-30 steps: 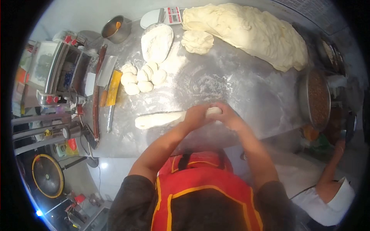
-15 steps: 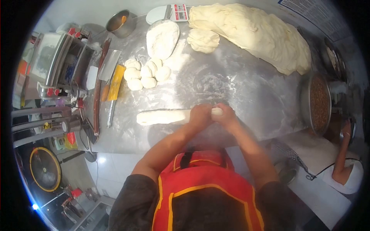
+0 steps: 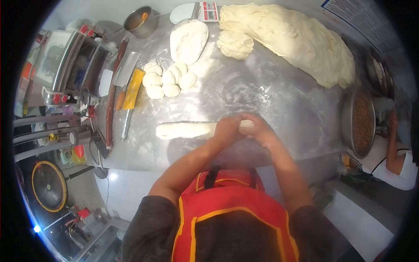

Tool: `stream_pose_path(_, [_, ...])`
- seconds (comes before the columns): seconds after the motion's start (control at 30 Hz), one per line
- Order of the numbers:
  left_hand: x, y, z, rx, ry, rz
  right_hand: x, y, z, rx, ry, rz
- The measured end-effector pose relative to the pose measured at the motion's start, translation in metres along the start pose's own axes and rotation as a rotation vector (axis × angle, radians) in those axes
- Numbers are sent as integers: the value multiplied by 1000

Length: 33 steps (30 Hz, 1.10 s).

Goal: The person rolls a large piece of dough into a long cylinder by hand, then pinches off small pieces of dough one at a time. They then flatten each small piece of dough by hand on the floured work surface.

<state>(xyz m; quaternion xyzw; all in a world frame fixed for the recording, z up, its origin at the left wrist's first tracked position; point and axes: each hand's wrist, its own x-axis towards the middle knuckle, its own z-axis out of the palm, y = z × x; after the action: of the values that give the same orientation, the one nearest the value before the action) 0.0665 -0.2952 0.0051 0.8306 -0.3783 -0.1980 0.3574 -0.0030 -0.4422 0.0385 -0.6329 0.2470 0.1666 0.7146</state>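
Observation:
A long dough roll [image 3: 185, 130] lies on the floured metal table [image 3: 297, 126] just in front of me. My left hand [image 3: 228, 131] is wrapped round the roll near its right end. Close against it, my right hand [image 3: 258, 127] has its fingers curled about the roll's right tip, which shows between the two hands. Several small dough balls [image 3: 170, 90] sit together beyond the roll. Behind them is a scoop of flour [image 3: 188, 41], with a dough lump [image 3: 235, 44] to its right and a very large dough mass [image 3: 292, 37] at the back right.
A metal pot [image 3: 140, 24] and a scale [image 3: 209, 12] stand at the back. On the left lie a yellow-handled tool [image 3: 133, 89] and a long brown rod [image 3: 114, 96]. A large bowl of brown filling [image 3: 362, 124] is at the right edge, with another person's arm [image 3: 392, 137] beyond it.
My right hand has curled further over the roll's right end. The view has shifted slightly, and the other person at the right has moved closer to the filling bowl.

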Motion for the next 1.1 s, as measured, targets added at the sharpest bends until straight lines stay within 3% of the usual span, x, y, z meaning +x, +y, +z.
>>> stream_pose_path(0.13, [-2,-3,9,46,47,-44,-1,3,4,-121,103,5])
stream_pose_path(0.33, [-3,-14,29,228,72,-28,0,17,15,-574,372,-221])
stream_pose_path(0.43, [1,-13,27,193,65,6,0,15,15,-597,413,-257])
stream_pose_path(0.63, [13,-3,15,302,-125,-22,3,14,8,-307,328,-1])
stream_pose_path(0.77, [25,2,10,404,-241,-123,-16,-10,-2,-59,253,18])
stream_pose_path(0.83, [32,-6,2,362,-146,-198,-26,-22,-13,135,196,13])
stream_pose_path(0.93, [34,-9,-2,253,-102,-262,3,-29,-44,21,235,-76])
stream_pose_path(0.97, [34,-10,-2,211,-102,-275,17,-28,-44,-124,319,-142])
stream_pose_path(1.07, [10,-13,3,294,159,-66,68,-6,-41,-594,522,-326])
stream_pose_path(1.1, [4,-15,1,310,136,-95,83,8,-40,-773,564,-370])
